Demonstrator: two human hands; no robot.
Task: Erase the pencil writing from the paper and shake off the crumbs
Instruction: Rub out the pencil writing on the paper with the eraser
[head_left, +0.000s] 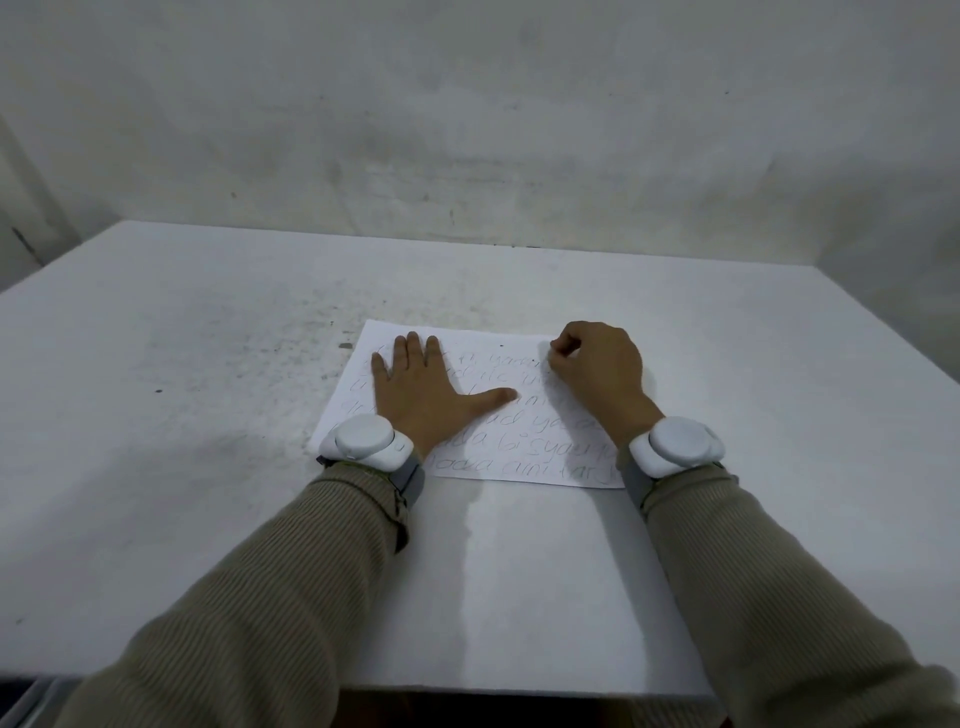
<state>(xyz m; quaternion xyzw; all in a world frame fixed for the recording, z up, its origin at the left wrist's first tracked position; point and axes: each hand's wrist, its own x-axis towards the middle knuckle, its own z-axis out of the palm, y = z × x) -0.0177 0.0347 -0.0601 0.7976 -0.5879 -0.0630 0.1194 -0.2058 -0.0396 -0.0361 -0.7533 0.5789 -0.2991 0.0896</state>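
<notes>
White pencilled paper sheet (519, 452) pinned under our flat left hand (415, 395); right hand (597, 374) curls at top line, contents untellable. Erasing barely begun, we judge; next, short strokes.

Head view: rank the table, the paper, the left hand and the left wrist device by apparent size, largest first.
1. table
2. paper
3. left hand
4. left wrist device, clearly smaller than the hand beside it

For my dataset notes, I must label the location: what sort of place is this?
Probably a bare indoor recording corner: a plain white table against a stained white wall, bearing a white paper sheet with pencil writing, and round white wrist devices on both arms.
</notes>
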